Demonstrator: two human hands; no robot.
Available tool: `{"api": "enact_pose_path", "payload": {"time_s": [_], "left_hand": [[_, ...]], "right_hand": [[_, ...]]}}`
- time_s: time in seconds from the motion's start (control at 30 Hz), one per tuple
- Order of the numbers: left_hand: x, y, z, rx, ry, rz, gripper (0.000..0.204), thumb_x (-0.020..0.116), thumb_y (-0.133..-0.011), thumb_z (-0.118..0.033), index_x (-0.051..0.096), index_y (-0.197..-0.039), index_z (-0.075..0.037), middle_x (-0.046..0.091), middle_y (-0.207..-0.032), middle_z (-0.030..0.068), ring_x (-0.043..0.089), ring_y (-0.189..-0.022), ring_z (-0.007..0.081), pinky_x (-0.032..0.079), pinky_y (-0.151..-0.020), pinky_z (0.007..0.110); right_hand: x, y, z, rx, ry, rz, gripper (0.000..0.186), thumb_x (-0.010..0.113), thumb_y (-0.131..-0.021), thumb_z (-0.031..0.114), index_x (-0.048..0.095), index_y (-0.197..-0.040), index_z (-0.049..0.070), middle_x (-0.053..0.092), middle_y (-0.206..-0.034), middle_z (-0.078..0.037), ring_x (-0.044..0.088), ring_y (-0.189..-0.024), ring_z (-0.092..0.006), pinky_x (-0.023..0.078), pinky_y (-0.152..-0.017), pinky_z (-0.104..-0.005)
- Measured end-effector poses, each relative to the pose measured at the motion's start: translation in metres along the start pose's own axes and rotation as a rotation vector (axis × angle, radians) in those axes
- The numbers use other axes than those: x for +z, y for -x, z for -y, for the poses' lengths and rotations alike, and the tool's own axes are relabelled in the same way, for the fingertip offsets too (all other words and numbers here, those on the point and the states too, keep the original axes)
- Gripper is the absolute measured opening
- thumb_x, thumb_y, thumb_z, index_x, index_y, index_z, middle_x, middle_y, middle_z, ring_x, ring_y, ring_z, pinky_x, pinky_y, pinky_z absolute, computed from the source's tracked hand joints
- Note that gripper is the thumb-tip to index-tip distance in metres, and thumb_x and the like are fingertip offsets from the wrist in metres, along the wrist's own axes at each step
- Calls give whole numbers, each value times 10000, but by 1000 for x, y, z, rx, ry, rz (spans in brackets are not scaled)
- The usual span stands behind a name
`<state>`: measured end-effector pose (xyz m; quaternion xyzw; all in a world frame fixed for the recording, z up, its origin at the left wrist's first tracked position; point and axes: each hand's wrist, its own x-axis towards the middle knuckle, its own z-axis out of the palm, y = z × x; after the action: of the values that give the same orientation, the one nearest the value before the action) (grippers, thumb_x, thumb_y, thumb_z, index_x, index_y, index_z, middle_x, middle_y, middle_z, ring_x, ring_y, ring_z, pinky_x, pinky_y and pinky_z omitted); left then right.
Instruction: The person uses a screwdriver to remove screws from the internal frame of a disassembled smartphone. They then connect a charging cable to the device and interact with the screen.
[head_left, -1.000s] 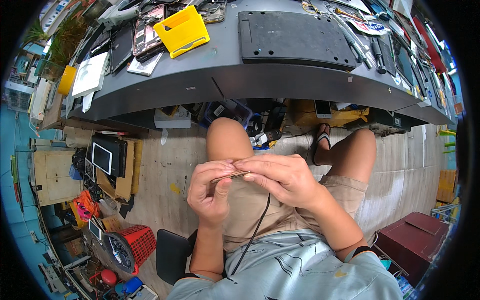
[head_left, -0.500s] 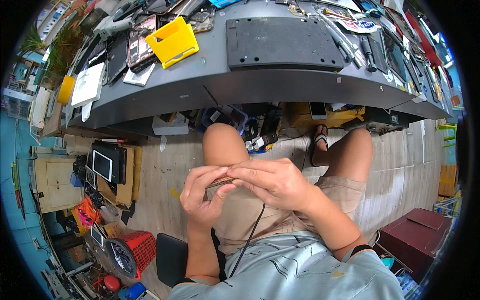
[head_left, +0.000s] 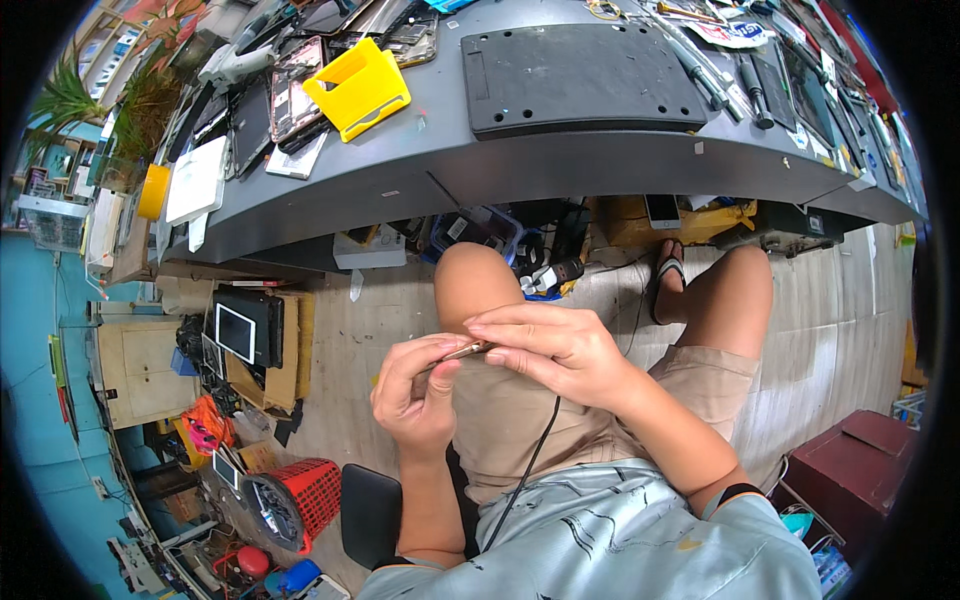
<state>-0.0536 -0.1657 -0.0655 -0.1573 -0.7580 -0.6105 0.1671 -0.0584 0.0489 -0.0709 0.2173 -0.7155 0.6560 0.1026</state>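
Above my lap, a thin phone (head_left: 466,350) with a gold-coloured edge is held between my two hands, seen almost edge-on. My left hand (head_left: 413,390) pinches its left end, fingers over the top and thumb below. On its right end sits my right hand (head_left: 545,350), long fingers laid across the top and thumb underneath. Most of the phone's faces are hidden by my fingers. A thin black cable (head_left: 530,470) runs down across my shorts and shirt from below my right hand.
Ahead stands a grey workbench (head_left: 400,180) with a black flat panel (head_left: 580,80), a yellow plastic stand (head_left: 358,90), opened phones and screwdrivers. Boxes and a tub sit beneath it. A red basket (head_left: 310,500) stands left on the floor; a dark red case (head_left: 850,480) is at right.
My right hand has loosened a little, its fingers straighter and its thumb more apart. The phone is tilted more, and more of its gold edge shows. The whole view has shifted slightly.
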Motion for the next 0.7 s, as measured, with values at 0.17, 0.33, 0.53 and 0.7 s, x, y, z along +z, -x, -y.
{"api": "enact_pose_path", "payload": {"time_s": [0.17,0.33,0.53,0.7], "left_hand": [[4,0,8,-25,113,-64,165,755,-1072,-78,702,-1133,66,728,-1099,182,775,-1010,291,639,-891,377],[7,0,12,14,113,-69,180,727,-1093,-94,663,-1153,63,692,-1102,171,759,-990,284,632,-906,388],[10,-1,11,7,117,-65,219,717,-1109,-147,626,-1173,41,643,-1106,145,707,-1002,266,605,-919,389],[12,-1,12,22,124,-67,216,707,-1115,-144,614,-1180,40,636,-1119,147,704,-1009,257,605,-918,377]], "right_hand": [[6,4,-14,19,15,-7,304,824,-991,84,793,-1274,-24,806,-1248,-182,807,-1088,-329,652,-930,-397],[11,1,-14,18,45,-29,294,841,-977,114,799,-1234,-23,810,-1223,-168,806,-1064,-331,651,-903,-398],[16,-6,-3,-12,109,-72,287,855,-960,127,802,-1219,16,821,-1129,-142,809,-979,-311,658,-836,-389],[19,-8,-7,-89,179,-98,276,859,-937,108,799,-1195,32,819,-1065,-117,805,-888,-296,660,-765,-382]]}}
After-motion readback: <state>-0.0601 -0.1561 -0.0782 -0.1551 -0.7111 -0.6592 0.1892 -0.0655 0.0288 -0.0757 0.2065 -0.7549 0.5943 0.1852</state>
